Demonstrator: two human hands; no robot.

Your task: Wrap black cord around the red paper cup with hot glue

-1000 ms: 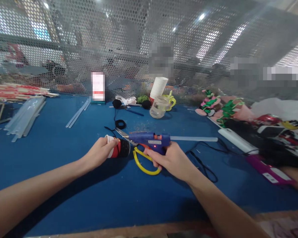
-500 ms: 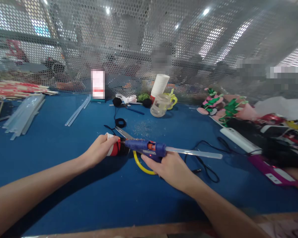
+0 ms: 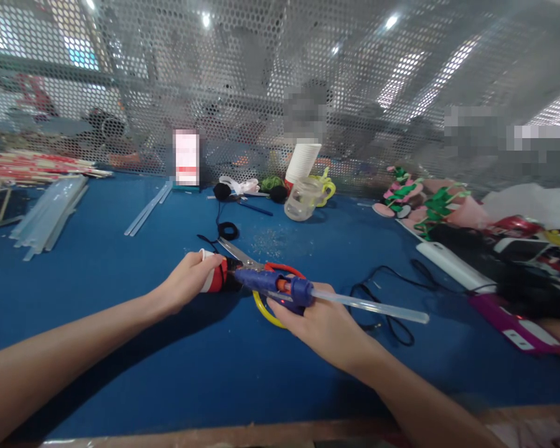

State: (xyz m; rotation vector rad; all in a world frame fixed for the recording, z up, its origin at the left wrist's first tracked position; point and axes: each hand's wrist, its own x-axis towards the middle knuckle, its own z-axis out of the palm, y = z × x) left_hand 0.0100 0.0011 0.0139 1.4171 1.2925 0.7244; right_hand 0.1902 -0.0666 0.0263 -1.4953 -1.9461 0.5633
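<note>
My left hand is closed round a small paper cup with red, white and black bands, lying on its side on the blue table. My right hand grips a blue glue gun with an orange collar and a lit red light. Its nozzle points left and touches the black end of the cup. A clear glue stick juts out of the gun's back to the right. Scissors with yellow and red handles lie under the gun.
Clear glue sticks lie at the left, a stack of white cups and a plastic mug at the back. Black cord loops right of my hand. Pink and green craft pieces and clutter fill the right. A perforated metal screen stands behind.
My right hand has tilted the glue gun and moved it left, bringing its nozzle against the cup. The left hand keeps its hold on the cup.
</note>
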